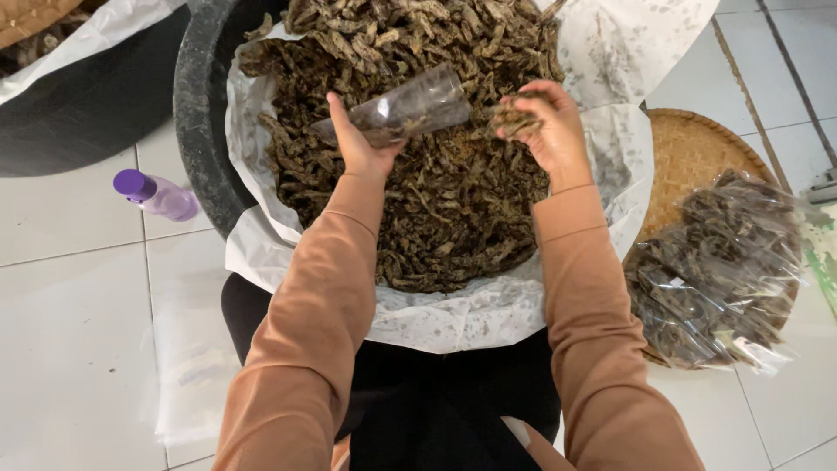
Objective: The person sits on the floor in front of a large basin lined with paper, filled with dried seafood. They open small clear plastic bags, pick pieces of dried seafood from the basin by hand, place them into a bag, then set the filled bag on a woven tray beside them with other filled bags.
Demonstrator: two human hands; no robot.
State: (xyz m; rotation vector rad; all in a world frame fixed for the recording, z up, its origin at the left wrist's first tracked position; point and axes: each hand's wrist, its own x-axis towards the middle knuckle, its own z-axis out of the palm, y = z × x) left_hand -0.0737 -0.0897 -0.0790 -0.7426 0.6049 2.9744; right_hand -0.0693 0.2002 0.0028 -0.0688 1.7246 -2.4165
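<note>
**Thin clear bag held open over a tub of dried strips**

A small, clear plastic bag (410, 109) was held above the large black round tub (193, 105), over the middle of its contents. The left hand (359, 144) was closed around the bag's lower part, the thumb up along its side, so that the bag lay tilted with its mouth towards the right hand (545, 122). The right hand was clenched on a small bunch of dark brown dried strips (514, 118), held right at the bag's mouth.

The tub was lined with crumpled white paper (453, 318) and heaped with a pile of the same dried strips (436, 201).

The bag appeared very light, thin and limp, and probably slippery; it would likely collapse unless gripped around its body with the mouth kept spread. The strips looked dry, light, stiff and brittle, so a loose pinch of a few at a time was judged safer than a hard squeeze, which could snap them.

To the right of the tub, a round woven bamboo tray (689, 148) carried a heap of filled clear bags (715, 270). To the left of the tub, a pale bottle with a purple cap (157, 194) lay on the white tiled floor (70, 331).
</note>
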